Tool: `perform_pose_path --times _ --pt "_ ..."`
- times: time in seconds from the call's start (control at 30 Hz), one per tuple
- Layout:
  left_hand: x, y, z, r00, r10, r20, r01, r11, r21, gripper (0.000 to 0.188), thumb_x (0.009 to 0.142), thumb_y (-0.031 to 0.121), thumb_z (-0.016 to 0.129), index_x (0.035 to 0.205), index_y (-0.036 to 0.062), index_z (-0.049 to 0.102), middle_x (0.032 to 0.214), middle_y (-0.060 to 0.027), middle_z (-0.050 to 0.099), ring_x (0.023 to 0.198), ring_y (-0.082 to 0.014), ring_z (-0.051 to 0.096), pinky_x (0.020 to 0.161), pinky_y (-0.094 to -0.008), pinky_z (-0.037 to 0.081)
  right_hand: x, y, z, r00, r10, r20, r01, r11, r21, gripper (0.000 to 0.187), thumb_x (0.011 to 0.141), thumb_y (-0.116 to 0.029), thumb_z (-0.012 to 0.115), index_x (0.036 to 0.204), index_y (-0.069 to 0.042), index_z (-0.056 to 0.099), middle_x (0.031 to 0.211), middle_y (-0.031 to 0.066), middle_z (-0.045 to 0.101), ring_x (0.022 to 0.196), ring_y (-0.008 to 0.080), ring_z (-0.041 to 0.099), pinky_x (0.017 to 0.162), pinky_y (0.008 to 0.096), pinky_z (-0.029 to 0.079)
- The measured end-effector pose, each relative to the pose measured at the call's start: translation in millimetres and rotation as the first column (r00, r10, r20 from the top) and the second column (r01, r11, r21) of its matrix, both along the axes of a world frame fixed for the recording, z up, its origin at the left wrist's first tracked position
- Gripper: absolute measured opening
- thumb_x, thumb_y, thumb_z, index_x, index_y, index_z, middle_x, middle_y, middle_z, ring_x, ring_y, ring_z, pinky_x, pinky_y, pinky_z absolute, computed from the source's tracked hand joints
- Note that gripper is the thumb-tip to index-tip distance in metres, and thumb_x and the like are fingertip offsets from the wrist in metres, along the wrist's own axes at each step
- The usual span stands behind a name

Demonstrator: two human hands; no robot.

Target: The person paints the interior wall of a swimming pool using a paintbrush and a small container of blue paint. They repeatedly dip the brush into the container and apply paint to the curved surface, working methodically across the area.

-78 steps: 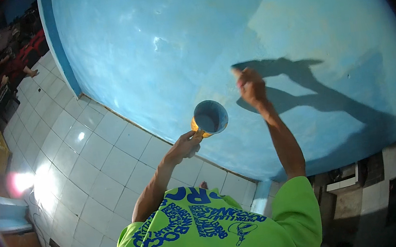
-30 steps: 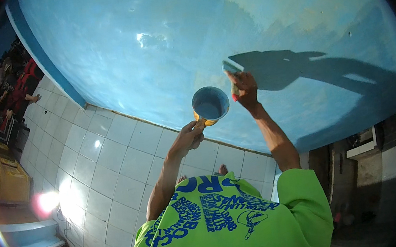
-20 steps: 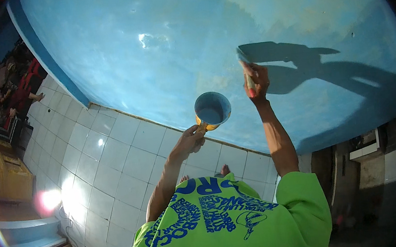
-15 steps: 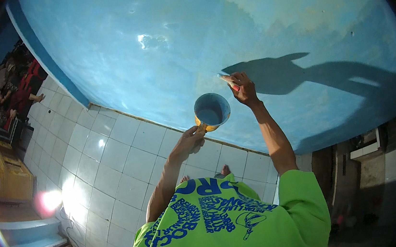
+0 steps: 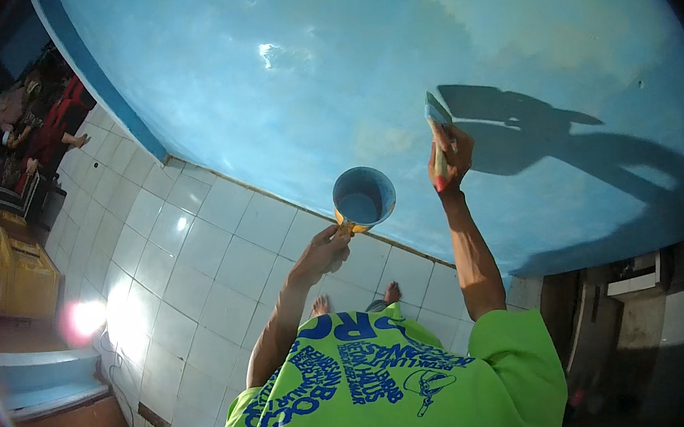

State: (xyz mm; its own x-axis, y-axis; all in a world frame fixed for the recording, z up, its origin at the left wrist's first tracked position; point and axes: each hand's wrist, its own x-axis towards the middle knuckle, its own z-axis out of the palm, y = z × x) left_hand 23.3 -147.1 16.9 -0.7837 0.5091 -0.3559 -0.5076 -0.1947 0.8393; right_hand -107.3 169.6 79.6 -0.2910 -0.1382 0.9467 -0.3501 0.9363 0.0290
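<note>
My left hand [image 5: 322, 254] is closed round the handle of a yellow dipper [image 5: 364, 198], whose inside is coated blue and holds what looks like blue paint. In my right hand [image 5: 455, 158] is a paintbrush [image 5: 436, 117], its bristles pointing up at the light blue wall [image 5: 344, 71]; whether the tip touches the surface I cannot tell. The brush's handle end, with a red part, shows below my fingers. The wall carries a paler, yellowish patch at its upper right. Shadows of my right arm and the brush fall on it.
White floor tiles [image 5: 236, 275] run along the wall's foot, with my bare feet [image 5: 392, 292] on them. At the far left a person in red [image 5: 51, 140] sits beyond the wall's end. Yellow furniture [image 5: 19, 272] and a blue-topped ledge [image 5: 42, 377] stand on the left.
My right hand has moved right with the paintbrush and turned it from pointing left to pointing up. My left hand holds the dipper in nearly the same place.
</note>
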Motion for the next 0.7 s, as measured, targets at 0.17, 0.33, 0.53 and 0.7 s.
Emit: perform_pose_path --times 0.17,0.33,0.53,0.7 --pt "7 -3 -19 0.997 0.049 0.051 -0.048 0.998 -0.031 0.029 0.105 0.028 0.059 0.124 0.0059 0.055 0.076 0.0013 0.056 0.052 -0.0034 0.044 0.043 -0.0203 0.032 -7 -7 -42 0.992 0.016 0.126 -0.02 0.999 0.036 0.052 0.084 -0.016 0.072 0.134 -0.03 0.069 0.118 0.0073 0.063 0.104 0.0305 0.061 0.089 0.045 0.05" --pt "36 -24 -32 0.982 0.143 0.122 -0.139 0.989 -0.04 0.029 0.104 0.025 0.061 0.125 0.0044 0.057 0.076 0.0044 0.052 0.056 -0.0024 0.043 0.046 -0.0212 0.032 -29 -30 -150 0.932 -0.096 0.35 0.017 0.975 0.221 0.062 0.08 -0.013 0.076 0.138 -0.032 0.065 0.117 0.0047 0.064 0.102 0.0286 0.06 0.087 0.0448 0.051" --pt "50 -39 -72 0.96 0.209 0.185 -0.184 0.972 -0.147 0.03 0.103 0.024 0.062 0.126 0.0042 0.061 0.085 0.005 0.058 0.069 -0.0019 0.051 0.057 -0.02 0.04 -47 -42 -188 0.787 0.195 0.586 -0.302 0.949 0.09 0.06 0.079 -0.012 0.073 0.136 -0.029 0.066 0.107 0.0049 0.066 0.102 0.0289 0.063 0.084 0.0418 0.053" --pt "47 -42 -76 0.963 0.214 0.165 -0.188 0.969 -0.161 0.028 0.105 0.026 0.059 0.124 0.0051 0.057 0.073 -0.0006 0.057 0.051 -0.0042 0.044 0.042 -0.0214 0.033 -60 -35 -115 0.948 0.14 0.284 -0.125 0.99 -0.07 0.047 0.087 -0.004 0.069 0.132 -0.019 0.069 0.11 0.0097 0.067 0.098 0.031 0.062 0.084 0.0421 0.051"
